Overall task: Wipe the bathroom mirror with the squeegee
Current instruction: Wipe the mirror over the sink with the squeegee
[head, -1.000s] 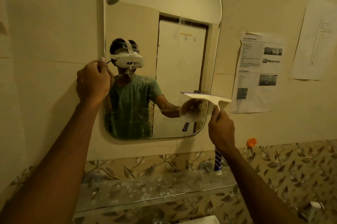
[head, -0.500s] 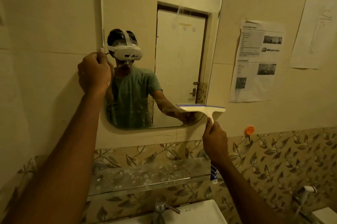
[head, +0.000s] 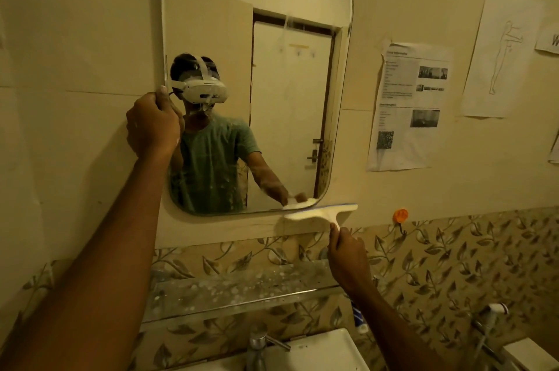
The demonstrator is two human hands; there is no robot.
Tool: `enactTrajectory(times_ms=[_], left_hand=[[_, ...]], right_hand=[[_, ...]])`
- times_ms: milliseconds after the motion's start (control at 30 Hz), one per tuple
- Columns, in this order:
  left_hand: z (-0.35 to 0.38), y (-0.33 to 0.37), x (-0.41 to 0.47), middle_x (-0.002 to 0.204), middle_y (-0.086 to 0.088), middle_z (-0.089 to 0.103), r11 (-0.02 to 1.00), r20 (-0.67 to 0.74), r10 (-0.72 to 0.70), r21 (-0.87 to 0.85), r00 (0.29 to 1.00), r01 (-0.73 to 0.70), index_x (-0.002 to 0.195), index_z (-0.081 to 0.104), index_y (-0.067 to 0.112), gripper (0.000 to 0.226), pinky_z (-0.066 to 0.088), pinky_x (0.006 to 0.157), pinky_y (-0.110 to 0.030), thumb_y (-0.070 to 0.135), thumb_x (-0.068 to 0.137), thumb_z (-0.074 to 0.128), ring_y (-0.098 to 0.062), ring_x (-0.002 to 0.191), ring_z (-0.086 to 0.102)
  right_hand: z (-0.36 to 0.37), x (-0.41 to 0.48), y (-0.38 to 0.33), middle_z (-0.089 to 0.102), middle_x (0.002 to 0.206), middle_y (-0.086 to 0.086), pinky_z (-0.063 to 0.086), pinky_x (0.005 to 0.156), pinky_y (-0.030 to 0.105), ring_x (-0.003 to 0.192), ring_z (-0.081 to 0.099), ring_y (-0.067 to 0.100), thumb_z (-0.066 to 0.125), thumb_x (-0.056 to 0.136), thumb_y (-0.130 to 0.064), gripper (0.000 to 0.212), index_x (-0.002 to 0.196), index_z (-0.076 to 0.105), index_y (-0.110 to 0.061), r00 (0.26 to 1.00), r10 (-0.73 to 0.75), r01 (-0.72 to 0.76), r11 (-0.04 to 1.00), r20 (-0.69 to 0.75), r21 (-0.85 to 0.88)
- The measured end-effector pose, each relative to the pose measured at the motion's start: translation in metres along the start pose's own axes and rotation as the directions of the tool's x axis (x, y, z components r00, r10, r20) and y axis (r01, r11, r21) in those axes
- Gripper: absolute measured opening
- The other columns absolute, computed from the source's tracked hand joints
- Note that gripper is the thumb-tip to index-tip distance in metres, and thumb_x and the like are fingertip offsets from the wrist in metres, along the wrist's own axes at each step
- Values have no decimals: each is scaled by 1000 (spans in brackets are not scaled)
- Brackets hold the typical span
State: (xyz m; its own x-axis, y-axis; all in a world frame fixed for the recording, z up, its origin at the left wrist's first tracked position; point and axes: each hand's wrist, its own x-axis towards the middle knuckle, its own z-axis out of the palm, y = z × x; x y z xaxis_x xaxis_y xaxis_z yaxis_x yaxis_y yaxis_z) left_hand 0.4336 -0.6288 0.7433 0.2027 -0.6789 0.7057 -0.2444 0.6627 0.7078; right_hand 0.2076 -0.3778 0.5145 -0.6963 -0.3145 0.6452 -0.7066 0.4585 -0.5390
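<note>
The mirror (head: 298, 116) hangs on the cream wall with rounded corners, and the squeegee (head: 320, 214) sits at its lower right corner. The blade is nearly level and lies just along the bottom edge, with its right end reaching past the mirror's right edge onto bare wall. The right hand (head: 348, 260) is closed round the short handle from below, knuckles towards me. The left hand (head: 152, 125) is curled over the mirror's left edge about halfway up, thumb tip at the rim, holding the edge. Between the mirror's bottom edge and the glass shelf (head: 236, 292) runs a band of plain wall and leaf-patterned tile, and the right forearm crosses the shelf's right end. Below that are the tap (head: 257, 340) and the basin (head: 320, 352). To the right of the squeegee an orange hook (head: 400, 215) sticks out from the wall, near but apart, and a printed sheet (head: 408, 104) hangs above it, beside the mirror's right edge.
</note>
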Motion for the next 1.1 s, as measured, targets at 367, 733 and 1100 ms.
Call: enactTrajectory(times_ms=[367,733,1100], left_hand=[[-5,3,0,88,-14,67,1000,25,5,25,1000,-5,82,60,12,47,35,64,-33,45,100,33,-23,76,55],[-12,3,6,78,-6,62,1000,134,-4,-9,991,5,78,59,11,47,44,65,-35,44,100,34,-23,73,56],[-17,3,12,69,-3,61,1000,195,7,-14,981,-5,75,60,14,46,44,62,-33,44,100,36,-25,69,60]], right_hand=[[-19,-5,-21,58,61,-4,39,43,28,53,56,10,30,104,-39,42,87,59,-13,997,68,-58,979,-45,193],[-49,63,-114,63,70,4,52,53,36,61,62,18,35,104,-35,32,91,58,-17,993,-39,85,892,-113,444],[-113,169,-217,59,62,3,48,39,22,40,56,6,34,105,-35,39,75,52,-20,960,-132,248,806,-246,537]])
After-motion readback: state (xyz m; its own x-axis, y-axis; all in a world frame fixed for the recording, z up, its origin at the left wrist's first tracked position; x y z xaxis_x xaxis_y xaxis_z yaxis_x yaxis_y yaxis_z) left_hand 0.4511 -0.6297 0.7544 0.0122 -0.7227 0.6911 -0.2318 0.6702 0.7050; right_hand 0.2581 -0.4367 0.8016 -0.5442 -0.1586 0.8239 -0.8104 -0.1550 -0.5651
